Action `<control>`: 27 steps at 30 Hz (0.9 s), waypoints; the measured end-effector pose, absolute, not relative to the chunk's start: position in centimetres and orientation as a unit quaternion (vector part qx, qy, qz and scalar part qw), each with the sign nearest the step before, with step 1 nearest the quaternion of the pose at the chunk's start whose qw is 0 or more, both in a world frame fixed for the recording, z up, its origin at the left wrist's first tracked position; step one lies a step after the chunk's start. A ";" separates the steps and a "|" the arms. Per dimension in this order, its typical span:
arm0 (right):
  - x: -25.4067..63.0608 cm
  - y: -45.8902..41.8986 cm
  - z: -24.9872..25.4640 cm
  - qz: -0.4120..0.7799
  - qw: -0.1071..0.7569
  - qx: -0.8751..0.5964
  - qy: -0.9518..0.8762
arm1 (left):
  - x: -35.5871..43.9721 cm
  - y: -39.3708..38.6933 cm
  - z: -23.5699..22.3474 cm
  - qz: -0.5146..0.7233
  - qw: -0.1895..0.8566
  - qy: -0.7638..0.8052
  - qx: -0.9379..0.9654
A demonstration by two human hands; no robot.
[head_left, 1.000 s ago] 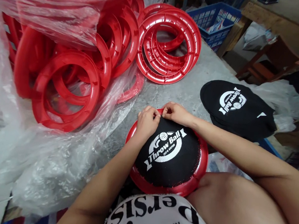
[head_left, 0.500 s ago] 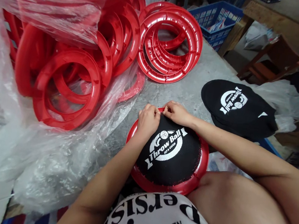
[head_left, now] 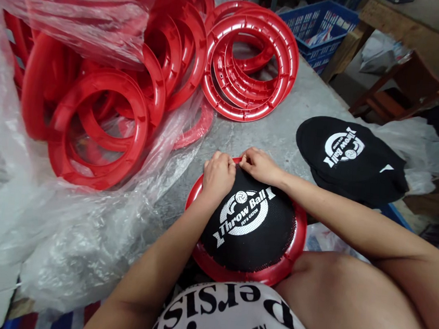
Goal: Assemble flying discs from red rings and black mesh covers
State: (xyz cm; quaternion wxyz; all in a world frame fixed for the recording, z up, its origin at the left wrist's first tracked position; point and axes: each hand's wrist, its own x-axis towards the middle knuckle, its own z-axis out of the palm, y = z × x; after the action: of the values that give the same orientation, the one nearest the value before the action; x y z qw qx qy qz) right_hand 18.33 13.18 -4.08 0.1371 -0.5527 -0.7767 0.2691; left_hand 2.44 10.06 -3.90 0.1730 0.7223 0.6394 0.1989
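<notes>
In front of my body, a red plastic ring has a black mesh fabric disc with white "Throw Ball" print lying across its middle. My left hand is closed on the far left edge, pinching where fabric meets ring. Close beside it, my right hand pinches the far edge of the fabric against the ring. Both sets of fingertips are partly hidden. The near side of the ring rests against my body. To the right lies a pile of black printed fabric discs.
A stack of red rings lies on the grey table. At left, many more red rings spill from a clear plastic bag. Beyond the table are a blue crate and a wooden chair.
Almost nothing differs. Both hands keep their grip at the far edge, and the ring and fabric stay in place; the camera view shifts very slightly.
</notes>
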 end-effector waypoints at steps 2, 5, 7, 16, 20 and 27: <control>18.3 13.2 -4.1 0.263 0.136 -0.559 -0.774 | 2.4 10.1 -4.0 0.198 0.170 0.641 0.722; 18.2 13.2 -4.2 0.260 0.135 -0.565 -0.771 | 2.5 10.2 -4.1 0.198 0.167 0.644 0.720; 18.1 13.2 -4.1 0.263 0.136 -0.567 -0.769 | 2.5 10.2 -4.1 0.196 0.165 0.644 0.721; 19.6 14.3 -3.1 0.471 0.149 -0.515 -0.700 | 1.6 10.4 -4.3 0.227 0.211 0.610 0.730; 20.6 14.9 -2.2 0.392 0.108 -0.481 -0.777 | 0.7 11.6 -3.7 0.272 0.276 0.580 0.717; 20.7 12.3 -2.1 0.269 0.080 -0.530 -0.801 | -1.0 9.7 -0.3 0.194 0.144 0.591 0.770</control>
State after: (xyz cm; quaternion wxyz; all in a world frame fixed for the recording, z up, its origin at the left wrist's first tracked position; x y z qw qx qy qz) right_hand 20.70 12.31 -2.11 0.0798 -0.5297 -0.8005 0.2687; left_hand -0.96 9.74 -0.28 0.1444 0.7695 0.5910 0.1941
